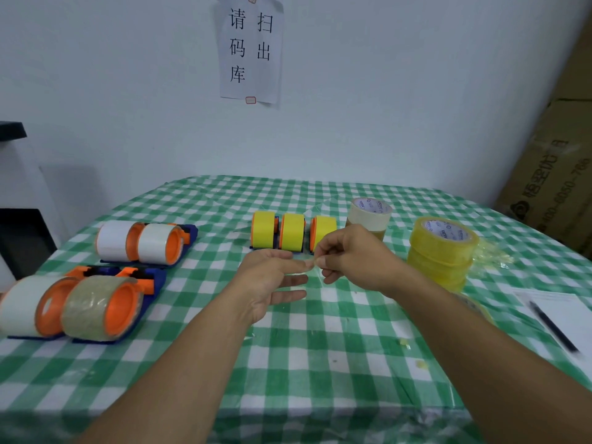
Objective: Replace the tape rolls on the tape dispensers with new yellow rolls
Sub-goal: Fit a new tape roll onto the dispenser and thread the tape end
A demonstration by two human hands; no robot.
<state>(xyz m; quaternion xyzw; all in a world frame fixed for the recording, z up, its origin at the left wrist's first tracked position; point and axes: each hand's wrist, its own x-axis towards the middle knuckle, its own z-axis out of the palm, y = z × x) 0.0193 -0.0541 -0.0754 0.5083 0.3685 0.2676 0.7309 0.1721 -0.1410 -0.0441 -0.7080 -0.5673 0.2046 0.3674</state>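
Table [320, 363], centre: left hand [266, 283] released, fingers straight; right hand [349, 254] pinching a clear tape scrap [315, 267] at left fingertip; three yellow-rolled tape dispensers [293, 232] on far side.

Both bare forearms are reaching forward from the lower edge, the left forearm [179, 363] from the lower left and the right forearm [464, 331] from the lower right. The two hands are meeting in the middle. The left hand [272, 283] is lying open, with its palm facing the right hand and its fingers stretched straight and a little spread. The right hand [349, 257] is hanging slightly higher, showing its back, with its fingers curled. Its thumb and forefinger [323, 261] are pinching together just at the tip of the left forefinger [298, 265]. Whether anything is sitting between them is too small to tell.
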